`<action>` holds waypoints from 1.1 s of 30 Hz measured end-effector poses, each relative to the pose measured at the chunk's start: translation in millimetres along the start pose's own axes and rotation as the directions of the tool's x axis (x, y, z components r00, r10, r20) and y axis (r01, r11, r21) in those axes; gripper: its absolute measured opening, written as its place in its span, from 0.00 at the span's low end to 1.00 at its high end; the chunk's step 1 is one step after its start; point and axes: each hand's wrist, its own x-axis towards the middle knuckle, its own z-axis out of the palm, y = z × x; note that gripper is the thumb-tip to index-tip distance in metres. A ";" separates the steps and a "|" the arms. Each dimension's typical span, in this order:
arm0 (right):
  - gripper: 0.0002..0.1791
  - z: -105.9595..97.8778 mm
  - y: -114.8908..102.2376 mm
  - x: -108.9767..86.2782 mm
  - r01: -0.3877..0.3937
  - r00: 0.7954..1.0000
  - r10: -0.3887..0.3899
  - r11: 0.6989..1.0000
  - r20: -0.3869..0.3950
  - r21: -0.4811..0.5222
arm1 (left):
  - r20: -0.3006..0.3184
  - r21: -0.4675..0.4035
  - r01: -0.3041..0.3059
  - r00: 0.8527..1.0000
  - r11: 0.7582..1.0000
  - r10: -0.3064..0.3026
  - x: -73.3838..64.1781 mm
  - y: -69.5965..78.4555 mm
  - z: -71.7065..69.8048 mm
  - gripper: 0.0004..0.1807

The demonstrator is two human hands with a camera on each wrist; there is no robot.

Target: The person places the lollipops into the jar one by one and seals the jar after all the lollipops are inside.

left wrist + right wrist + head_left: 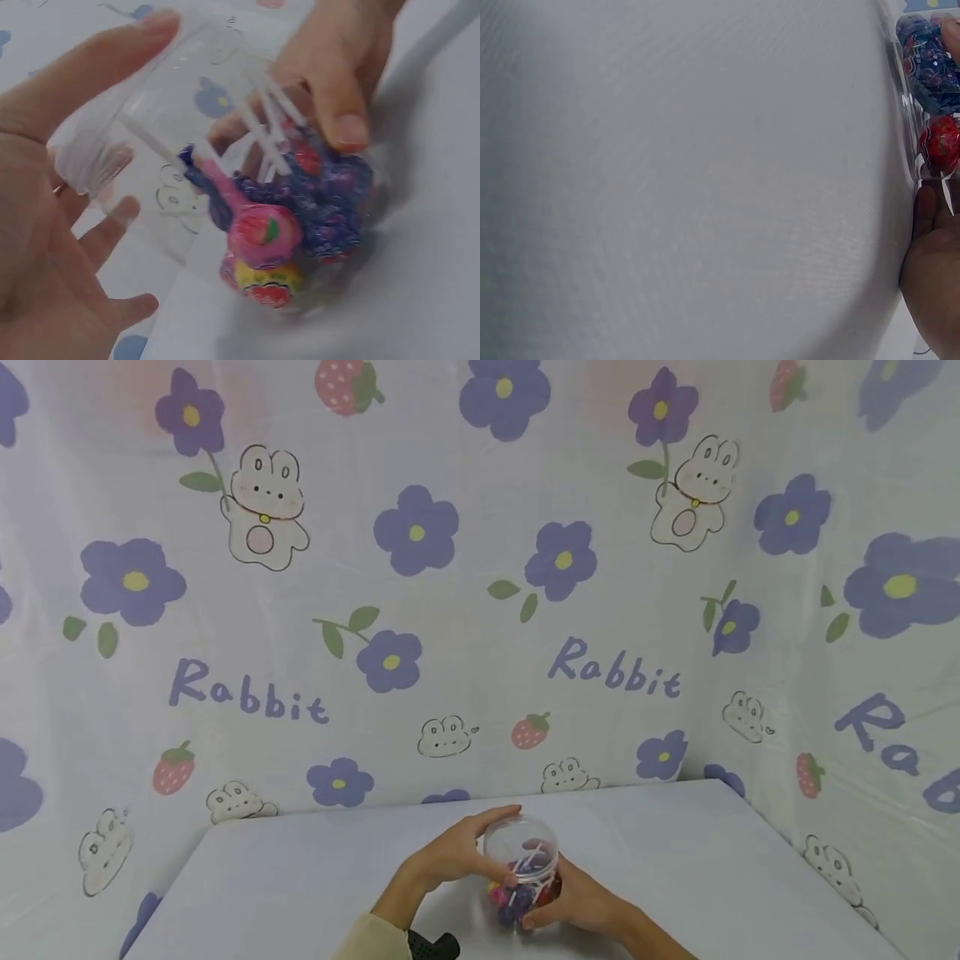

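Note:
A clear plastic jar (553,870) stands upright on the white table, with several wrapped lollipops (264,234) inside, in pink, yellow, red and dark blue, their white sticks pointing up. At its top is a clear round lid (517,832) with a ridged rim. My left hand (450,857) holds this lid from the left, thumb in front and another finger behind. Low on the right side, my right hand (588,903) grips the jar body, its thumb across the front. In the right wrist view, a red lollipop (939,142) shows through the wall beside the palm.
The white tabletop (300,877) stretches around the jar. Behind and to the sides hangs a curtain (480,610) printed with flowers, rabbits and strawberries. A black object (435,946) shows by the left sleeve at the bottom edge.

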 end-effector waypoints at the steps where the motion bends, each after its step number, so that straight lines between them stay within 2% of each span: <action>1: 0.62 -0.1 -0.1 -0.3 0.005 1.000 -0.005 1.000 0.000 -0.005 | -0.018 -0.006 -0.002 1.000 1.000 0.002 -1.6 0.1 2.2 0.53; 4: 0.60 -0.2 0.0 -1.1 0.017 1.000 -0.017 1.000 0.003 -0.021 | -0.121 0.035 -0.018 0.992 0.999 0.022 -5.4 0.5 12.9 0.54; 8: 0.59 0.6 0.6 -2.3 0.021 1.000 -0.021 1.000 0.001 -0.020 | -0.265 0.124 -0.020 0.963 0.992 0.052 -5.6 -0.5 32.1 0.58; 11: 0.59 1.4 0.9 -2.2 0.013 1.000 -0.014 1.000 0.021 0.025 | -0.318 0.144 -0.019 0.946 0.989 0.065 -4.4 -6.2 41.7 0.59; 13: 0.58 1.8 1.1 -1.3 0.016 0.999 -0.018 0.999 0.042 0.052 | -0.317 0.134 -0.036 0.945 0.990 0.077 -3.7 -10.7 41.7 0.57; 15: 0.57 1.4 0.8 -0.3 0.015 0.999 -0.018 0.998 0.050 0.059 | -0.282 0.120 -0.068 0.954 0.990 0.099 -1.5 -14.2 36.6 0.55; 19: 0.56 -1.1 -0.1 -0.5 0.006 0.999 -0.007 1.000 0.034 0.030 | -0.138 0.061 -0.109 0.984 0.992 0.116 6.1 -14.9 21.2 0.51; 22: 0.57 -2.1 -1.4 -1.4 -0.001 0.999 0.000 1.000 0.036 0.021 | -0.065 0.005 -0.079 0.995 0.997 0.079 7.5 -12.0 15.0 0.52; 25: 0.58 -2.2 -2.2 -2.3 0.008 1.000 -0.008 1.000 0.028 -0.001 | -0.106 0.033 -0.037 0.994 0.999 0.041 3.1 -9.3 18.0 0.58; 26: 0.59 -2.2 -2.2 -2.7 0.010 1.000 -0.010 1.000 0.024 -0.007 | -0.139 0.046 -0.031 0.990 0.998 0.037 1.2 -8.5 21.0 0.59; 28: 0.59 -2.1 -2.1 -3.2 0.024 1.000 -0.023 1.000 0.020 -0.011 | -0.236 0.100 -0.022 0.971 0.995 0.045 -2.7 -6.5 28.8 0.59; 30: 0.59 -1.7 -1.9 -3.2 0.036 0.999 -0.036 0.999 0.024 -0.013 | -0.328 0.139 -0.019 0.943 0.990 0.064 -5.4 -4.8 38.2 0.59; 33: 0.59 -0.7 -1.5 -2.5 0.042 0.999 -0.041 0.999 0.027 -0.010 | -0.440 0.200 -0.011 0.892 0.980 0.100 -6.3 -2.2 51.1 0.57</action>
